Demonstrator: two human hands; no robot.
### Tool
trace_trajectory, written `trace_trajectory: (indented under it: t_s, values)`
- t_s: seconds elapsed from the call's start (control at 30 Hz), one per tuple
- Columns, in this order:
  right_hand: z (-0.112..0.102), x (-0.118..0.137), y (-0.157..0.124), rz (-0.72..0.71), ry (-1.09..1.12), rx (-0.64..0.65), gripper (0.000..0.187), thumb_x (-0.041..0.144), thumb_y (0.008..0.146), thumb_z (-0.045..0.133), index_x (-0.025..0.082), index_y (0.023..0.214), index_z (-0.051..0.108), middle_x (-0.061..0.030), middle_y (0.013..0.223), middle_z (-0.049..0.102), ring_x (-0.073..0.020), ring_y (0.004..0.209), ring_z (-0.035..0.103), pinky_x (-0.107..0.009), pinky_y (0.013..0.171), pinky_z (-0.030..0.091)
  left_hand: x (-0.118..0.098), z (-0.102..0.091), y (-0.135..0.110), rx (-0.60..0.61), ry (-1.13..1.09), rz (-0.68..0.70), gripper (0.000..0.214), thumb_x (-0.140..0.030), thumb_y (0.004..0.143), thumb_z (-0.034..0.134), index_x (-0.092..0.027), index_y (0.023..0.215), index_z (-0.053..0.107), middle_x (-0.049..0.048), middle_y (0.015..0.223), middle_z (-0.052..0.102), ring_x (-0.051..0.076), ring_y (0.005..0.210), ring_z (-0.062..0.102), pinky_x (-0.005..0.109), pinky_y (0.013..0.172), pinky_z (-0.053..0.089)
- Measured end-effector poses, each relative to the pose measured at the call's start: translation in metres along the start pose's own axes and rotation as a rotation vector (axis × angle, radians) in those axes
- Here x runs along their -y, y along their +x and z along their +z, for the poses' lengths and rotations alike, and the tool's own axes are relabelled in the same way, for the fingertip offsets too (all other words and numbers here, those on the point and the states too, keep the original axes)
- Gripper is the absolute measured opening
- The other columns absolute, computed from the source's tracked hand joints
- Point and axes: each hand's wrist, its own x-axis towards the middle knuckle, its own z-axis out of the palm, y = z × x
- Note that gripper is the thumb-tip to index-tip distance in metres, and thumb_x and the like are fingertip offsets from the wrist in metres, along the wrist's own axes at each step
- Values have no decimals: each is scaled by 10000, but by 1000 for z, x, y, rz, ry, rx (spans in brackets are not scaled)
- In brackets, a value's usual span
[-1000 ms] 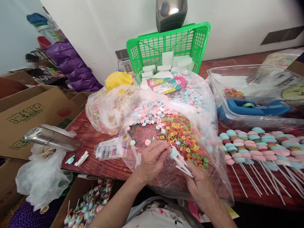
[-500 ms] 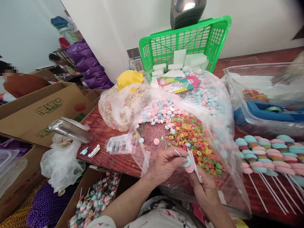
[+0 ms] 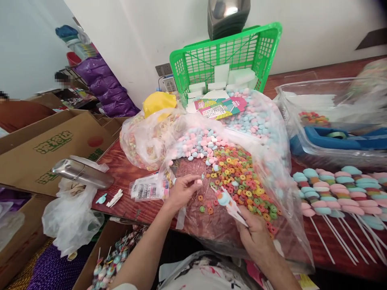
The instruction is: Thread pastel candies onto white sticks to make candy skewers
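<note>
My right hand (image 3: 256,231) is closed around a bunch of white sticks (image 3: 236,211), one of which carries a blue and a pink candy near its tip. My left hand (image 3: 183,189) reaches forward over the open clear plastic bag (image 3: 284,209) and pinches a pink candy piece (image 3: 199,182). Inside the bag lie colourful ring candies (image 3: 242,181) and, further back, pink and blue round candies (image 3: 202,143).
Finished candy skewers (image 3: 335,191) lie in a row at the right. A green basket (image 3: 226,56) with white foam blocks stands at the back, a clear tub (image 3: 332,121) at the right. Cardboard boxes (image 3: 51,149) and a white bag (image 3: 69,213) sit left; a box of candy sticks (image 3: 111,262) is below.
My left hand left the sticks, moved forward and left, and pinched a pink candy. My right hand keeps the sticks, now with blue and pink candy on one.
</note>
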Motion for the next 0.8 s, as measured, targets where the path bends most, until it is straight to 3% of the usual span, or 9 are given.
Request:
trace_trajectory:
  t_s: [0.07, 0.13, 0.23, 0.33, 0.5, 0.67, 0.8]
  values:
    - [3, 4, -1, -35, -25, 42, 281, 150, 878, 413, 144, 928, 689, -24, 660, 664, -153, 536, 599, -228, 536, 472, -12, 3, -4, -24, -412, -147, 277, -302, 713, 784, -195, 967, 756, 61, 880, 755, 182, 770, 671, 307, 713, 518]
    - [3, 7, -1, -49, -31, 44, 273, 137, 868, 408, 151, 887, 681, -14, 619, 643, -145, 492, 572, -221, 501, 453, -26, 6, -7, 30, -716, -216, 326, -323, 689, 809, -192, 982, 752, 64, 864, 760, 184, 743, 696, 260, 619, 520]
    - [-1, 10, -1, -47, -18, 39, 281, 129, 862, 408, 153, 931, 679, -3, 597, 634, -142, 469, 557, -216, 470, 434, -42, 13, -10, 114, -892, -221, 307, -295, 699, 811, -170, 974, 754, 84, 862, 765, 210, 759, 725, 248, 597, 544]
    - [-8, 13, 0, -45, -11, 21, 328, 123, 857, 401, 137, 1039, 674, -4, 607, 643, -144, 469, 564, -217, 467, 441, -48, 22, -13, 132, -933, -213, 257, -254, 745, 781, -169, 986, 753, 87, 901, 771, 196, 789, 731, 252, 653, 573]
    - [-16, 19, 2, -46, -40, -17, 322, 109, 839, 381, 149, 957, 678, -11, 605, 657, -144, 463, 584, -210, 455, 436, -51, 35, -17, 84, -909, -217, 260, -242, 717, 805, -170, 963, 765, 85, 916, 777, 175, 798, 725, 244, 686, 577]
    - [-19, 19, 3, -61, -171, -20, 370, 80, 785, 355, 161, 930, 685, -33, 641, 703, -179, 504, 650, -234, 475, 451, -53, 37, -20, 57, -744, -227, 303, -290, 698, 814, -196, 982, 766, 85, 961, 774, 220, 865, 718, 329, 749, 583]
    - [-20, 13, 1, -25, -307, -19, 416, 82, 749, 347, 150, 967, 694, -44, 622, 716, -222, 503, 674, -269, 468, 453, -51, 36, -20, 20, -494, -69, 252, -295, 767, 751, -204, 1002, 767, 84, 1011, 767, 224, 943, 704, 354, 869, 554]
